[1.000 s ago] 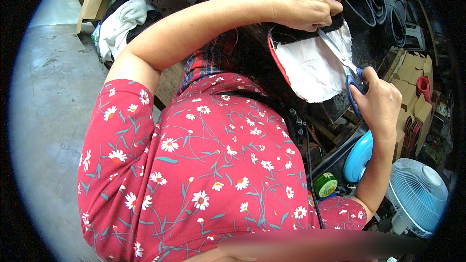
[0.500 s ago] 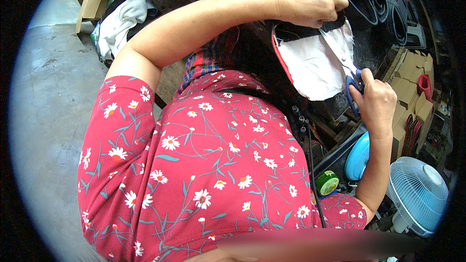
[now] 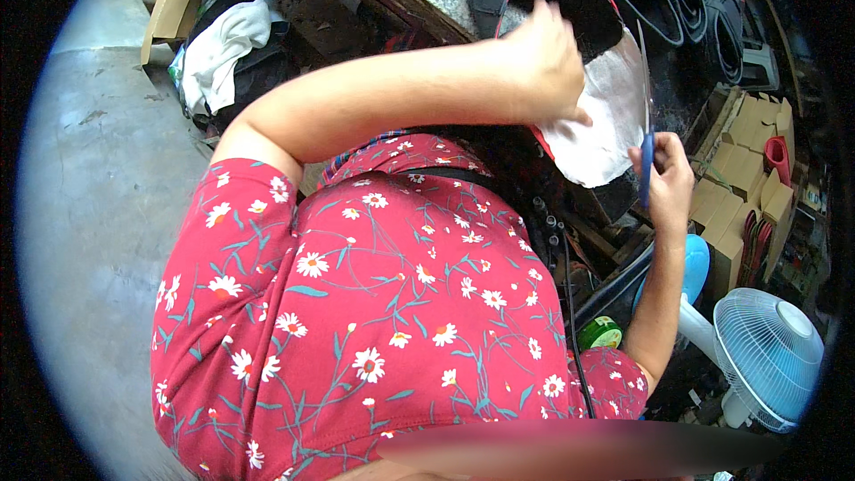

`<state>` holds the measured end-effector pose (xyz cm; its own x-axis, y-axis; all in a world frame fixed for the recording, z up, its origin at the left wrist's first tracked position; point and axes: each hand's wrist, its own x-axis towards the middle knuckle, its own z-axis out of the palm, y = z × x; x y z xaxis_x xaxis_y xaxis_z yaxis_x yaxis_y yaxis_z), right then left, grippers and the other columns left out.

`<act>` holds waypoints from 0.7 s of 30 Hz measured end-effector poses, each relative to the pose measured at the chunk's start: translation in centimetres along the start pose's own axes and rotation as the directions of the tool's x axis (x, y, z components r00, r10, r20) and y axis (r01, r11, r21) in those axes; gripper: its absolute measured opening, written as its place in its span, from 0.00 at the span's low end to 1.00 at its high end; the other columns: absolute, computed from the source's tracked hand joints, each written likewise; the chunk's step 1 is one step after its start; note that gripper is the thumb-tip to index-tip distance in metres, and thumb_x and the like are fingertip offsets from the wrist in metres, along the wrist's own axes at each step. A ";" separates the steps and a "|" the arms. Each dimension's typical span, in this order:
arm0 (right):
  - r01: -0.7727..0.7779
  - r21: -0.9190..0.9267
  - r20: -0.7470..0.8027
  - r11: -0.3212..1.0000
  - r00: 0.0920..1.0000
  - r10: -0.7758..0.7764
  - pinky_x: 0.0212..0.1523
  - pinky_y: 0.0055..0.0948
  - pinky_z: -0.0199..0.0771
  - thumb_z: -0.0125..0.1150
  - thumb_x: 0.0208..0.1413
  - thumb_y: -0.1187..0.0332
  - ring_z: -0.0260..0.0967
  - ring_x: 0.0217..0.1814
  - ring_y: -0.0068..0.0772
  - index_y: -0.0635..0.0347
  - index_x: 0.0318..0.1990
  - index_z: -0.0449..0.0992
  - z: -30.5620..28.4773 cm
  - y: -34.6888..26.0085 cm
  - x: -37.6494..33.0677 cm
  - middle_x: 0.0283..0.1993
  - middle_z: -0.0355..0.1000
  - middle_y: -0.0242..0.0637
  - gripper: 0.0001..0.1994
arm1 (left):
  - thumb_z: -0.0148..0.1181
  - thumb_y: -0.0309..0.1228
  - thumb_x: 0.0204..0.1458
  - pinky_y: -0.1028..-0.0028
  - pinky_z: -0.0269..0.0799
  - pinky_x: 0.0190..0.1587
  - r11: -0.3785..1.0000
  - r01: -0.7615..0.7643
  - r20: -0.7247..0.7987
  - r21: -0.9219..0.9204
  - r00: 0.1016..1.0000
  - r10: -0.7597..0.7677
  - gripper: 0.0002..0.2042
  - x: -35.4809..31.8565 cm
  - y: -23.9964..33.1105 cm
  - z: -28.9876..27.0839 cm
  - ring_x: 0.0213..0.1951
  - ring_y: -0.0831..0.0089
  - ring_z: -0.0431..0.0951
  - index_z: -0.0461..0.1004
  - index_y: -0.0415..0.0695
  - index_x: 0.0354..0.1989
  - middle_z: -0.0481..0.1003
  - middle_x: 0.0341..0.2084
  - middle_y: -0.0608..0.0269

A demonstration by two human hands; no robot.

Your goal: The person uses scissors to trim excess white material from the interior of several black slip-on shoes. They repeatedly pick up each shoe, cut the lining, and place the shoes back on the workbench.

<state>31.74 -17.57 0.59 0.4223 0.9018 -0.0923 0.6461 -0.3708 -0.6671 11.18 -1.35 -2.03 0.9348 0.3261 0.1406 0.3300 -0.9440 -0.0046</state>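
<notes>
Blue-handled scissors (image 3: 647, 158) are gripped by curled fingers of right hand (image 3: 670, 180) at right edge of white lining (image 3: 613, 107). Left hand (image 3: 548, 62), blurred, is seen over lining's left edge; finger spread, hold cannot be told.

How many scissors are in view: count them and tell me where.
1: the scissors are in the right hand, by the right edge of the white piece. Others may be hidden in the clutter.
</notes>
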 end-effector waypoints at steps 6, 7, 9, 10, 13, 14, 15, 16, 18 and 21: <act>-0.044 0.320 -0.009 0.947 0.999 0.049 0.29 0.13 0.63 0.72 0.52 0.75 0.65 0.29 0.09 0.61 0.43 0.71 2.8 0.6 -0.1 0.31 0.73 0.24 0.15 | 0.54 0.54 0.59 0.53 0.72 0.51 0.497 -0.354 0.058 -0.792 0.767 0.639 0.29 -2.3 2.5 -2.1 0.46 0.44 0.78 0.75 0.37 0.51 0.77 0.44 0.36; -0.044 0.339 -0.014 0.940 0.999 0.052 0.29 0.13 0.63 0.72 0.53 0.75 0.65 0.29 0.09 0.62 0.44 0.70 2.9 0.6 -0.1 0.31 0.73 0.24 0.15 | 0.55 0.51 0.60 0.54 0.74 0.47 0.253 -0.358 -0.047 -0.899 0.651 0.757 0.25 -2.2 2.0 -2.6 0.42 0.46 0.80 0.76 0.40 0.52 0.78 0.40 0.39; -0.025 0.404 -0.026 0.914 0.999 0.039 0.30 0.12 0.64 0.71 0.53 0.75 0.65 0.30 0.10 0.62 0.45 0.70 3.3 0.5 0.0 0.32 0.73 0.24 0.16 | 0.56 0.46 0.60 0.54 0.74 0.44 0.366 -0.384 -0.189 -0.848 0.863 0.468 0.19 -1.9 0.8 -2.5 0.40 0.48 0.80 0.76 0.41 0.47 0.79 0.36 0.47; -0.008 0.450 -0.033 0.893 0.999 0.025 0.30 0.12 0.64 0.71 0.53 0.75 0.66 0.30 0.10 0.62 0.45 0.70 3.6 0.4 0.1 0.33 0.73 0.24 0.16 | 0.57 0.48 0.59 0.53 0.74 0.45 0.702 -0.329 -0.183 -0.632 0.943 0.278 0.22 -1.2 0.3 -2.1 0.45 0.48 0.79 0.75 0.39 0.46 0.78 0.40 0.46; 0.001 0.484 -0.063 0.875 0.997 0.034 0.31 0.11 0.65 0.70 0.54 0.75 0.65 0.31 0.09 0.61 0.44 0.69 5.0 0.2 0.7 0.34 0.72 0.23 0.15 | 0.56 0.56 0.56 0.51 0.71 0.51 0.966 0.035 0.055 -0.257 0.998 -0.021 0.33 -1.3 0.3 -1.0 0.56 0.44 0.71 0.72 0.32 0.50 0.71 0.54 0.40; 0.064 0.433 -0.100 0.899 0.995 -0.023 0.31 0.11 0.64 0.70 0.53 0.75 0.65 0.31 0.09 0.61 0.43 0.69 5.2 0.2 0.8 0.33 0.71 0.23 0.14 | 0.54 0.59 0.56 0.50 0.69 0.54 0.972 -0.087 -0.056 -0.217 0.996 0.076 0.38 -2.4 1.0 -1.1 0.53 0.40 0.71 0.70 0.29 0.54 0.70 0.54 0.34; 0.087 0.364 -0.139 0.927 0.990 -0.038 0.30 0.11 0.64 0.69 0.53 0.76 0.64 0.30 0.08 0.61 0.42 0.69 5.4 0.1 1.0 0.32 0.71 0.23 0.14 | 0.53 0.59 0.57 0.48 0.69 0.55 0.916 -0.201 -0.068 -0.348 0.980 0.189 0.38 -3.2 1.6 -1.0 0.55 0.38 0.70 0.69 0.31 0.57 0.68 0.57 0.33; 0.102 0.413 -0.153 0.905 0.987 -0.042 0.29 0.12 0.62 0.70 0.54 0.74 0.62 0.29 0.08 0.59 0.42 0.70 5.3 0.0 1.2 0.32 0.70 0.21 0.13 | 0.53 0.58 0.58 0.49 0.70 0.53 0.750 -0.367 -0.078 -0.550 0.917 0.391 0.35 -4.1 2.0 -1.7 0.54 0.39 0.72 0.70 0.33 0.56 0.70 0.55 0.35; 0.147 0.393 -0.175 0.908 0.981 -0.083 0.27 0.12 0.59 0.70 0.55 0.73 0.60 0.28 0.07 0.58 0.41 0.71 5.1 0.1 1.5 0.31 0.68 0.19 0.12 | 0.54 0.53 0.60 0.52 0.73 0.48 0.350 -0.410 -0.076 -0.842 0.732 0.677 0.29 -5.1 1.8 -2.8 0.50 0.43 0.75 0.72 0.37 0.55 0.74 0.49 0.39; 0.220 0.382 -0.194 0.897 0.969 -0.155 0.28 0.12 0.63 0.68 0.54 0.75 0.65 0.30 0.09 0.61 0.42 0.69 4.3 0.5 2.1 0.30 0.71 0.23 0.13 | 0.63 0.41 0.54 0.56 0.74 0.48 0.245 -0.483 -0.338 -0.841 0.821 0.460 0.16 -6.7 0.4 -4.4 0.43 0.52 0.80 0.78 0.41 0.42 0.80 0.32 0.49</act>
<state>30.21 -14.92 -3.12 0.4319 0.8880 0.1577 0.4301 -0.0491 -0.9015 4.42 -4.11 1.36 0.8753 -0.1831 0.4476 -0.4807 -0.4317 0.7633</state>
